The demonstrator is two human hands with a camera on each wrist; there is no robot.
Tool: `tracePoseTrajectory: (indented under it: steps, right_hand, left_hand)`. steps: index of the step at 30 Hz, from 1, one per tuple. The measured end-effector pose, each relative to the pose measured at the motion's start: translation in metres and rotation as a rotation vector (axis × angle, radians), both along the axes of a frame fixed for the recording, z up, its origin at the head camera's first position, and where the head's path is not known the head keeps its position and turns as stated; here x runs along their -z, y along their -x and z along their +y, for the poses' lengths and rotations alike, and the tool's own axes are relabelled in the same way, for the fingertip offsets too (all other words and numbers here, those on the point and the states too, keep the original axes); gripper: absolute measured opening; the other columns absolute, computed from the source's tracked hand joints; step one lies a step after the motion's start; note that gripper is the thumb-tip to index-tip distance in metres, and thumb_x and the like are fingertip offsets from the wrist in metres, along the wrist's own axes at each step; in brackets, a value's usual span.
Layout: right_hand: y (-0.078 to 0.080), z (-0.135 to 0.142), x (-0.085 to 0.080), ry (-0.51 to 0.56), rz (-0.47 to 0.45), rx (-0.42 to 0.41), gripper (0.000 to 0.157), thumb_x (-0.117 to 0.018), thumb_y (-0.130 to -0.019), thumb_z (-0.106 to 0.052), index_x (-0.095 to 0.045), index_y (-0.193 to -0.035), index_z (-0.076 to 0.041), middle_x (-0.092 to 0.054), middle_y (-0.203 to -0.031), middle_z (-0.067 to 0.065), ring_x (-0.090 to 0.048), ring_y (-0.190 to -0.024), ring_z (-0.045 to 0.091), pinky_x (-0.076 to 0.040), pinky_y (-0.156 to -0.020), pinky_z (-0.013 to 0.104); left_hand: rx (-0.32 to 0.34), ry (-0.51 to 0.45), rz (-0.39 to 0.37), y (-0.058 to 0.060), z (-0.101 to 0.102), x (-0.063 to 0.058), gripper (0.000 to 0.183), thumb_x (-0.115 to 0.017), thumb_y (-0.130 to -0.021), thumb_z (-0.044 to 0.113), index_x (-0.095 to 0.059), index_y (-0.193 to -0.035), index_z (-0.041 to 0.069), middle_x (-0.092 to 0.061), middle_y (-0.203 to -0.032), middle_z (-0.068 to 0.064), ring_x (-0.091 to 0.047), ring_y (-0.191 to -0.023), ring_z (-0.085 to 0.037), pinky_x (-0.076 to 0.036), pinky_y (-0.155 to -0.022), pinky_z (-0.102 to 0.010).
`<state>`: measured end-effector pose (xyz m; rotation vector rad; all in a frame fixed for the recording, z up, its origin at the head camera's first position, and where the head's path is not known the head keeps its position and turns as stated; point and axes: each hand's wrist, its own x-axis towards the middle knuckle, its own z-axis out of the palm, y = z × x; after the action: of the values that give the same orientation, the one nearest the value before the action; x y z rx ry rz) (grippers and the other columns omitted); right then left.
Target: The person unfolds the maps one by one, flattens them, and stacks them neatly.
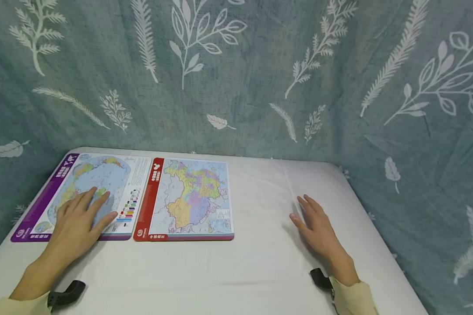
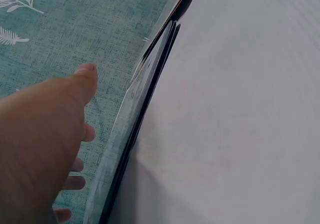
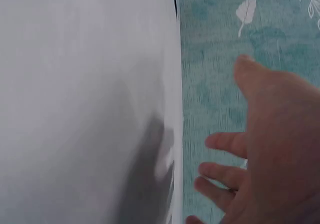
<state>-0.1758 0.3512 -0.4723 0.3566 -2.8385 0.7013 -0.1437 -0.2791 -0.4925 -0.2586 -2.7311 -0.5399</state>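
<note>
Purple-edged map (image 1: 102, 175) and red-edged map (image 1: 195, 199) lie side by side, left on the desk (image 1: 256, 262), seemingly laid out; left hand (image 1: 74, 225) and right hand (image 1: 319, 229) grips spread, empty, lifting not yet begun

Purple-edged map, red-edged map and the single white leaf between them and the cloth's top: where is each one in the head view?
Purple-edged map (image 1: 102, 173): head view, on its pale blue printed sea.
Red-edged map (image 1: 187, 199): head view, near its printed middle.
White leaf (image 1: 217, 121): head view, on its blade.
</note>
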Motion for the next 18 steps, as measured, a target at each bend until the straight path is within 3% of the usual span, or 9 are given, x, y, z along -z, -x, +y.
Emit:
tracePoseTrajectory:
  steps: [6, 13, 18]
  right_hand:
    - [0.000, -0.019, 0.003, -0.011, -0.063, -0.009, 0.069, -0.060, -0.107, -0.041, -0.039, -0.161, -0.003, -0.031, -0.167, 0.026, -0.031, -0.153, 0.051, -0.029, -0.118, 0.071]
    - [0.002, -0.043, 0.011, -0.004, -0.056, -0.032, 0.068, -0.060, -0.107, -0.041, -0.043, -0.158, -0.001, -0.036, -0.166, 0.024, -0.033, -0.153, 0.047, -0.028, -0.120, 0.067]
    - [0.003, -0.063, 0.016, 0.035, -0.022, -0.041, 0.065, -0.062, -0.105, -0.041, -0.049, -0.154, 0.001, -0.041, -0.163, 0.024, -0.034, -0.153, 0.045, -0.027, -0.121, 0.064]
  left_hand:
    - [0.003, -0.014, -0.003, 0.001, 0.002, 0.001, 0.065, -0.059, -0.105, 0.048, -0.050, -0.153, 0.005, -0.036, -0.160, -0.033, -0.029, -0.146, -0.061, -0.015, -0.114, -0.077]
    - [0.027, -0.027, -0.011, -0.001, 0.010, 0.003, 0.062, -0.061, -0.105, 0.045, -0.053, -0.151, 0.004, -0.039, -0.158, -0.033, -0.033, -0.144, -0.058, -0.014, -0.117, -0.076]
    - [0.072, -0.032, 0.018, -0.001, 0.018, 0.005, 0.059, -0.066, -0.102, 0.042, -0.058, -0.146, 0.003, -0.044, -0.154, -0.032, -0.038, -0.140, -0.056, -0.021, -0.113, -0.075]
